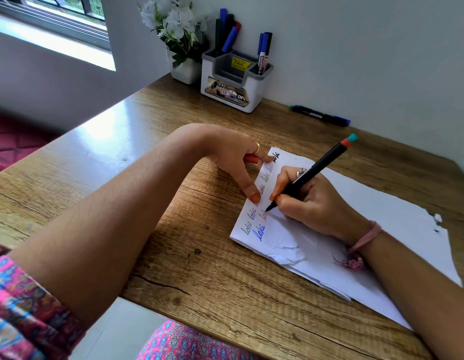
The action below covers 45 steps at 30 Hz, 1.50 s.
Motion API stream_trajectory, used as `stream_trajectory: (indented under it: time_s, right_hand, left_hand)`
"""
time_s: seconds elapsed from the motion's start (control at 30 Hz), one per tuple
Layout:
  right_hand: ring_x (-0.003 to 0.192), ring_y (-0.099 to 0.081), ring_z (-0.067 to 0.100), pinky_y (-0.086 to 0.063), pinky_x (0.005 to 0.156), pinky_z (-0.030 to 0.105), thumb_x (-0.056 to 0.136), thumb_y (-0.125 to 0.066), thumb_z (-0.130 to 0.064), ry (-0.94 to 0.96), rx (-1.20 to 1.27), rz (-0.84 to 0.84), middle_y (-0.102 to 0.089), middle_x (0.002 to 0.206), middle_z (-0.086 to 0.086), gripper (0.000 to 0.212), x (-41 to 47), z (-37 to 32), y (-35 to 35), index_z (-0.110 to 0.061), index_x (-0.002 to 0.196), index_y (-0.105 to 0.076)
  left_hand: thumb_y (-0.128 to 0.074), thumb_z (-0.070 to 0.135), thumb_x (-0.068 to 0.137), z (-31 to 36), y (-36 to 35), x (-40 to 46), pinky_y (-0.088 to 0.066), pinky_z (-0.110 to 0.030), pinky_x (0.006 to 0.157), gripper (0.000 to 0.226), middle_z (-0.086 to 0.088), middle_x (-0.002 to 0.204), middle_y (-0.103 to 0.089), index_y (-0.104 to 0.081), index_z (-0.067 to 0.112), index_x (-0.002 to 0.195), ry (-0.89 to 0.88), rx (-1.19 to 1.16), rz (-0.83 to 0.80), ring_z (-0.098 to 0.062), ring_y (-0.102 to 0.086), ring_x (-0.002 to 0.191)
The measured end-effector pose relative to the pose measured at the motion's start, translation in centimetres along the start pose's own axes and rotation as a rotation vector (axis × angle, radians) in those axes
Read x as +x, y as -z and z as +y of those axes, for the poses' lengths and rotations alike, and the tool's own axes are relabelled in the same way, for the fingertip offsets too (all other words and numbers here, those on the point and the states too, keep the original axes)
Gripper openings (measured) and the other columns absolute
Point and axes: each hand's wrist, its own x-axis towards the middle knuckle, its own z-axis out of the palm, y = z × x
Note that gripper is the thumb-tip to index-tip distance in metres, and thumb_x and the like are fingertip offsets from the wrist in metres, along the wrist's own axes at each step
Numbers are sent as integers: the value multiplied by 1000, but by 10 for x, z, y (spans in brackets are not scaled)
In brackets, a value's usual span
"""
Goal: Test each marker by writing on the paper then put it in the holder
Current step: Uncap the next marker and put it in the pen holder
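Surface: wooden surface (199, 255) in a wall corner, window at left.
Progress: paper (381, 216) carries several test words; holder (233, 81) already stocked; two markers (319, 116) wait by the wall.
Hands: right hand (311, 201) grips the marker (311, 175), tip on paper; left hand (236, 162) pins the sheet, holding the cap (250, 159).
Room: the way to the holder looks open.

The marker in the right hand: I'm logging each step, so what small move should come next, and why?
Probably finish the red word. The marker tip rests on the paper partway through a red word beside the blue one, gripped by the right hand. The left hand steadies the sheet's edge and holds the red cap, so capping and the holder likely follow.
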Motion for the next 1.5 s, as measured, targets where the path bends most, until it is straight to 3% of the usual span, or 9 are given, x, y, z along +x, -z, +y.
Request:
stream_trajectory:
  time_s: [0.07,0.17,0.43,0.53,0.73,0.83,0.93,1.1,1.5]
  right_hand:
    - [51,-45,3,-37,49,17,61,-58,-25,-1,1,0,-53,57,-5,8,-1,1,0,-19,67,-58]
    - [51,-45,5,-38,49,18,62,-58,-26,-9,-3,20,-54,58,-4,6,1,1,0,-22,66,-59]
    - [57,-48,12,-42,55,31,65,-58,-27,-6,-44,47,-54,61,4,5,1,2,0,-22,67,-59]
    - [57,-49,11,-41,54,28,65,-58,-27,0,-47,33,-56,63,8,6,1,2,-1,-22,68,-60]
    - [54,-49,11,-41,51,26,66,-59,-25,4,-48,29,-55,61,7,3,1,1,0,-25,68,-60]
    - [42,-44,6,-37,43,17,72,-56,-8,-4,74,129,-50,50,-3,9,2,0,2,-17,70,-56]
    - [42,-40,9,-36,42,17,76,-49,-3,9,197,305,-48,49,-4,12,6,-5,6,-14,74,-52]
    - [60,-58,9,-45,54,19,77,-46,-11,8,215,445,-64,68,-5,15,11,-11,16,-15,78,-61]
    - [62,-67,18,-50,59,21,77,-54,-14,-3,327,518,-71,67,5,5,9,-15,19,-11,80,-51]
  left_hand:
    - [-75,58,63,0,0,0,-30,-21,68,97,22,105,-45,-27,39,145,-3,-7,4,5,-46,92]
    - [-74,60,62,1,0,-1,-32,-19,70,98,21,86,-46,-26,41,145,4,6,-7,-2,-47,79]
    - [-74,60,61,0,0,0,-31,-24,87,99,18,110,-42,-25,41,145,22,-6,-24,-5,-40,100]
    - [-74,60,62,-1,0,0,-31,-24,90,99,14,126,-46,-24,41,145,24,-10,-35,-5,-39,103]
    - [-74,59,63,2,1,-1,-30,-24,87,98,17,108,-39,-24,41,145,30,19,-28,-6,-39,101]
    - [-74,59,63,0,2,-2,-32,-25,87,97,16,111,-38,-24,40,144,29,-1,-13,-7,-39,102]
    - [-69,55,72,-3,3,-4,-40,-30,88,75,12,110,-49,-31,34,134,42,-188,4,-13,-49,101]
    - [-52,24,95,-7,1,-8,-47,-36,81,6,0,91,-56,-46,26,93,-106,-496,114,-18,-51,86]
    - [-51,22,95,-3,2,-9,-45,-15,62,16,15,76,-57,-55,35,86,-258,-351,152,1,-51,65]
